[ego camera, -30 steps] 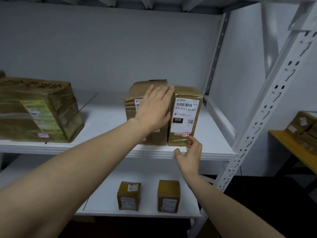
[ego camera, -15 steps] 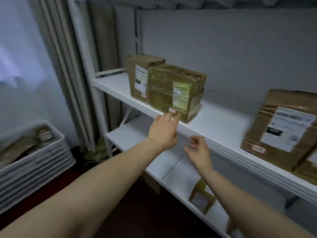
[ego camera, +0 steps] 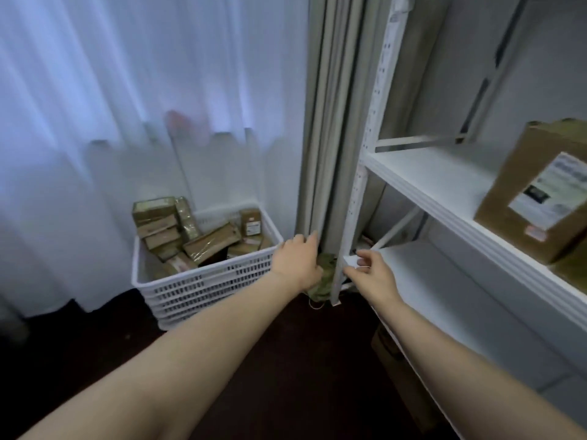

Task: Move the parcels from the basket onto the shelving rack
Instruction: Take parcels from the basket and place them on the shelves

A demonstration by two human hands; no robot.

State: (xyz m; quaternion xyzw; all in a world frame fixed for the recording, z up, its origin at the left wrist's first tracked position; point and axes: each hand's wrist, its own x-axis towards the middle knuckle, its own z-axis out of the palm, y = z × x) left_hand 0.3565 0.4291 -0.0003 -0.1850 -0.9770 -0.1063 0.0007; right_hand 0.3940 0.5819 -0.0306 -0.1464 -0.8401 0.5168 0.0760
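Our two bare forearms reach forward over the dark floor (ego camera: 317, 360). Our left hand (ego camera: 297, 263) holds nothing, fingers loosely extended, just right of the basket (ego camera: 203, 281). Our right hand (ego camera: 373, 274) is also empty, fingers loosely curled, by the front corner of the lower shelf of the shelving rack (ego camera: 428, 185). The hands are apart. Farther off, the white slatted basket stands on the floor, piled with brown parcels (ego camera: 190, 239). A large labelled box (ego camera: 536, 192) sits on the upper shelf. A grey curtain (ego camera: 330, 122) hangs between basket and rack.
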